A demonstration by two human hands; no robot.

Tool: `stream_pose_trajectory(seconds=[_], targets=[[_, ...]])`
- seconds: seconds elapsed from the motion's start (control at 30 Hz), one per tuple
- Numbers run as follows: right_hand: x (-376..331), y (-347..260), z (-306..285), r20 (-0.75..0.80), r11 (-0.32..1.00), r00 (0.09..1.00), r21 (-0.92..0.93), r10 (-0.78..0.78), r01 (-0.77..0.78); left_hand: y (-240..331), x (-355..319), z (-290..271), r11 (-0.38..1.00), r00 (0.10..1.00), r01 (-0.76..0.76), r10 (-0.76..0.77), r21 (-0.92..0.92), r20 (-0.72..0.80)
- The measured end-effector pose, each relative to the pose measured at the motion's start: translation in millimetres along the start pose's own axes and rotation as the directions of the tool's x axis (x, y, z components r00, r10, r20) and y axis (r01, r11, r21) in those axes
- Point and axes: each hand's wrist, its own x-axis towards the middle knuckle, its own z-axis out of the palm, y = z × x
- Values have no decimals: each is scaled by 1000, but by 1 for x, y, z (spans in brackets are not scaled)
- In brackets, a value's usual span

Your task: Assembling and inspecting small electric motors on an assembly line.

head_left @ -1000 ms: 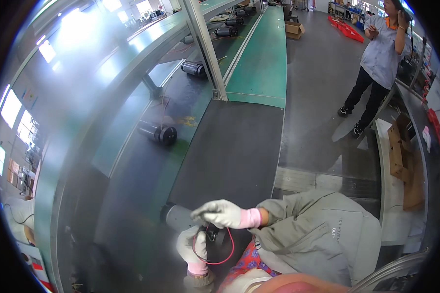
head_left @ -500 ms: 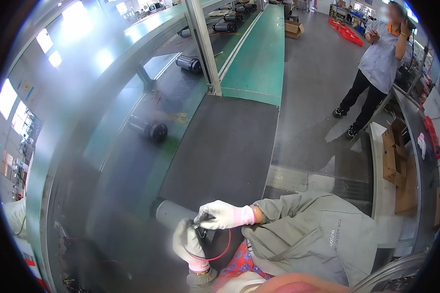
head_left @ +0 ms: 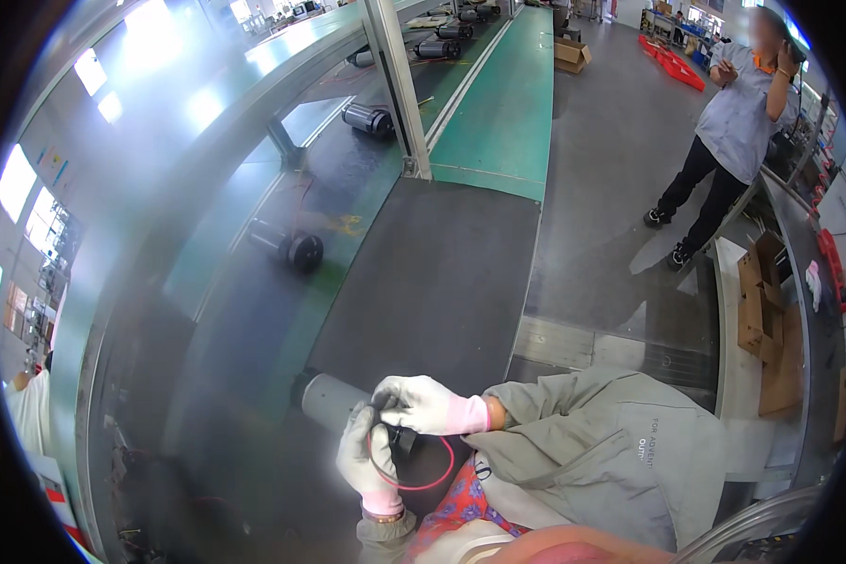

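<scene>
A grey motor (head_left: 331, 401) with black ends lies on the dark mat in front of me. My left hand (head_left: 362, 461), in a white glove with a pink cuff, is closed by its near end. My right hand (head_left: 428, 406), gloved alike, is closed with its fingertips meeting the left ones. A red wire (head_left: 421, 488) loops from the left fingers below both hands and back up under the right hand. The small part between the fingertips is hidden. Part of the motor's black end (head_left: 402, 438) shows below the right fingers.
More motors (head_left: 289, 246) lie on the belt to the left, beyond a metal post (head_left: 397, 89). A green bench top (head_left: 495, 113) runs away ahead. At right a person (head_left: 731, 132) stands by a side bench with cardboard boxes (head_left: 759, 296).
Both hands have drawn closer together at the motor's near end, and the fingertips now cover the small dark part. The red wire loop has shifted up and right. The view has moved slightly.
</scene>
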Motion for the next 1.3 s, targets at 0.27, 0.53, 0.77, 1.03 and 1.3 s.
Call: stream_pose_trajectory(seconds=[0.27, 0.53, 0.77, 1.03, 1.3], targets=[[30, -14, -19, 403, 993, 911, 110, -84, 43, 10, 11, -4, 712, 883, -459, 433, 532, 182], [48, -203, -20, 166, 627, 833, 738, -527, 250, 32, 28, 6, 735, 802, -580, 438, 352, 407], [10, -118, 17, 190, 718, 890, 669, -415, 192, -24, 21, -13, 817, 923, -352, 222, 458, 314], [-9, 0, -10, 47, 869, 921, -317, -386, 380, -5, 0, 4, 998, 997, -48, 50, 29, -51], [4, -1, -8, 29, 943, 982, -276, -187, 188, -4, 0, 9, 986, 986, -152, 156, 69, -59]])
